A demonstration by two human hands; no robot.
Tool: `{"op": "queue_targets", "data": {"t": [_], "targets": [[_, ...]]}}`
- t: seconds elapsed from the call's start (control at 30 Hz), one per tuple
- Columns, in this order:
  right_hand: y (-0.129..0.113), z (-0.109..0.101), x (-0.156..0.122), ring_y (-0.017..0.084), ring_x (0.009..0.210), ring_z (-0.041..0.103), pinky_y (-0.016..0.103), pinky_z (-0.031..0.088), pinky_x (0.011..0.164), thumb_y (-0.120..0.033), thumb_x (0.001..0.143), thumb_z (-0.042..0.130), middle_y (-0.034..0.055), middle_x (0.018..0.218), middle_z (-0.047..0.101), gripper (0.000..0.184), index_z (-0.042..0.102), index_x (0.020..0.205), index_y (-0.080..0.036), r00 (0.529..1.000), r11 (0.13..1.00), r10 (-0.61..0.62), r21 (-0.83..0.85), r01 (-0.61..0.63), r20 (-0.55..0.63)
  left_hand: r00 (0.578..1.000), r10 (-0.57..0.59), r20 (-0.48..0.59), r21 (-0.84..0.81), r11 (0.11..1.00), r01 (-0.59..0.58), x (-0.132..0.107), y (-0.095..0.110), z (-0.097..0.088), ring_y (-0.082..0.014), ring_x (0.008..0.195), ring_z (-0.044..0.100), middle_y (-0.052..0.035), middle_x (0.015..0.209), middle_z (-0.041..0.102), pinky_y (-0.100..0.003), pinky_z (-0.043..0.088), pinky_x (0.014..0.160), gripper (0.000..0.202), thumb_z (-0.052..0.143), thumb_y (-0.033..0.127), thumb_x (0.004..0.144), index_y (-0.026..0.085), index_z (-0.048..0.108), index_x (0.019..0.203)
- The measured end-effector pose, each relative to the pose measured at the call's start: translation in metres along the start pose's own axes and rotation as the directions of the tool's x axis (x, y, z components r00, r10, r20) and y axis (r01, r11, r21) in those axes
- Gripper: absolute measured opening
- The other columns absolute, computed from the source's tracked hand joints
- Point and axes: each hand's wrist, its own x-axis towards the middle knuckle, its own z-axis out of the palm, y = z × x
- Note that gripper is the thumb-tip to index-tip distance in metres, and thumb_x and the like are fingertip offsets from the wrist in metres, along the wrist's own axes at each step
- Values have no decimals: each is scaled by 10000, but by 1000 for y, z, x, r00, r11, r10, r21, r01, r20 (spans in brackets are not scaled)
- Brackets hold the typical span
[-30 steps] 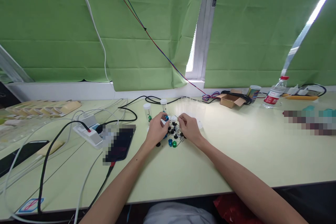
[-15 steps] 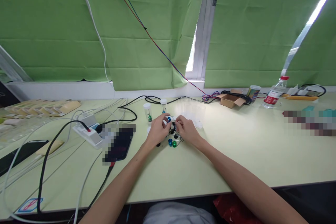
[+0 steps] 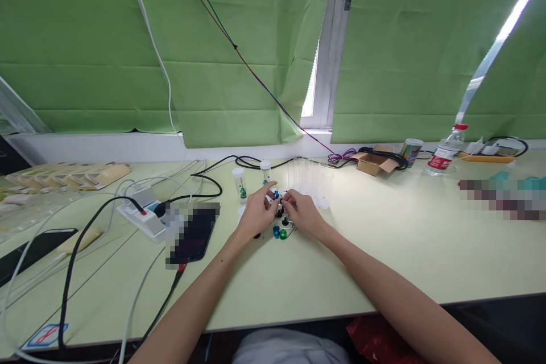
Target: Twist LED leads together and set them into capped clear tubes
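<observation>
Both of my hands meet over a small heap of black, blue and green parts point(image 3: 281, 228) on the pale green table point(image 3: 384, 250). My left hand point(image 3: 255, 213) pinches a small blue part point(image 3: 275, 195) between thumb and fingertips. My right hand point(image 3: 301, 211) is closed in a pinch right beside it, fingertips touching the same spot; what it holds is too small to name. Two clear vials with white caps, one point(image 3: 240, 183) with a green piece inside and another point(image 3: 265, 172), stand just behind my left hand.
A white power strip point(image 3: 140, 216) with black and white cables, and a phone point(image 3: 195, 234) lie to the left. Clear cups point(image 3: 318, 182) stand behind my right hand. A cardboard box point(image 3: 373, 162), a can and a water bottle point(image 3: 446, 153) sit at the back right.
My right hand has slid left until its fingertips meet my left hand's over the parts. My left hand has stayed in place with the blue part.
</observation>
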Motion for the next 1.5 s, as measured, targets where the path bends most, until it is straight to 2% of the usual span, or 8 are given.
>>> {"op": "queue_targets", "data": {"t": [0.37, 0.57, 0.7, 0.83, 1.07, 1.27, 1.5], "targets": [[-3, -3, 1, 143, 584, 552, 256, 418, 593, -212, 867, 482, -2, 685, 644, 89, 568, 846, -206, 998, 1000, 26, 16, -25, -65, 996, 85, 32, 14, 996, -85, 0, -2, 3, -130, 618, 549, -53, 935, 681, -277, 485, 638, 389, 483, 298, 853, 199, 599, 1210], [-2, -4, 2, 137, 550, 532, 258, 421, 578, -233, 875, 469, -10, 652, 633, 104, 558, 829, -205, 993, 999, 27, 28, -24, -113, 1000, 4, 23, -10, 1000, -4, 0, -2, 3, -111, 552, 544, -35, 907, 668, -277, 477, 628, 388, 503, 348, 849, 199, 573, 1200], [-5, -7, 3, 144, 569, 566, 263, 439, 589, -265, 884, 469, 7, 686, 652, 118, 559, 842, -203, 980, 998, 48, 57, -37, -194, 998, -41, 40, -57, 997, 44, 1, -1, 2, -109, 554, 543, -25, 881, 667, -266, 463, 611, 318, 510, 372, 843, 202, 606, 1095], [-8, -8, 4, 158, 642, 623, 275, 476, 649, -288, 892, 479, 22, 732, 671, 123, 553, 930, -197, 958, 995, 52, 100, -25, -282, 996, -49, 68, -76, 996, 54, 2, -2, 2, -116, 564, 547, -18, 846, 652, -265, 457, 601, 273, 520, 367, 839, 204, 600, 1043], [-13, -9, 3, 157, 640, 631, 284, 514, 658, -306, 899, 486, 18, 744, 663, 181, 503, 1046, -203, 940, 984, 61, 178, -1, -335, 993, 78, 90, 58, 995, -83, -1, -4, 5, -147, 631, 542, -27, 872, 635, -298, 439, 643, 191, 506, 295, 850, 214, 576, 1008], [-19, -9, 3, 162, 640, 641, 296, 527, 673, -299, 887, 505, 10, 720, 659, 151, 501, 1009, -211, 939, 975, 70, 223, 8, -337, 982, 131, 132, 60, 988, -140, -3, -3, 5, -132, 607, 517, -28, 902, 625, -287, 425, 629, 190, 511, 251, 852, 219, 581, 1025], [-17, -8, 3, 154, 640, 646, 288, 533, 673, -281, 891, 498, 9, 738, 671, 180, 486, 1055, -209, 943, 970, 42, 240, 41, -331, 974, 182, 133, 66, 979, -192, -3, -5, 7, -135, 613, 506, -24, 883, 616, -289, 414, 636, 197, 521, 224, 854, 221, 589, 1038]]}}
